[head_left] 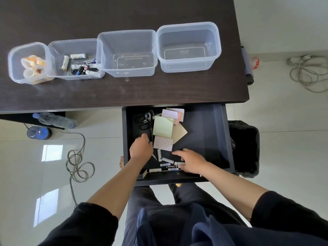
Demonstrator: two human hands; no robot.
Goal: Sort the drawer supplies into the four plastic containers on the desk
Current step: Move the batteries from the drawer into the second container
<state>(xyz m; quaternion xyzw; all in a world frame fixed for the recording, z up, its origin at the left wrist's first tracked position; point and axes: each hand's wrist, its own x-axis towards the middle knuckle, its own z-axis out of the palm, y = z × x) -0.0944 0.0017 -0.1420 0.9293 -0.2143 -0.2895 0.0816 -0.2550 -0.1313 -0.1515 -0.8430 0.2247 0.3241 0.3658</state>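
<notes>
Seen from above, a person in dark sleeves reached both hands into an open drawer [209, 121] under a dark desk [124, 89]. The right hand [191, 161], at about five o'clock in the drawer, lay with fingers spread and lightly bent, the fingertips touching loose batteries [167, 165] scattered along the near edge; no firm grasp was visible. The left hand [141, 148], at seven o'clock, was curled around the blades of black scissors [150, 132], whose tip poked out below the hand. Beyond, toward twelve o'clock, lay a green sticky pad [162, 126], pink pads [173, 114], and a second pair of scissors [142, 121]. Farther off on the desk stood four clear containers in a row: the one at nine o'clock held tape rolls [32, 68], the next batteries [78, 65], and the two rightmost containers [126, 53] [189, 47] held nothing.
</notes>
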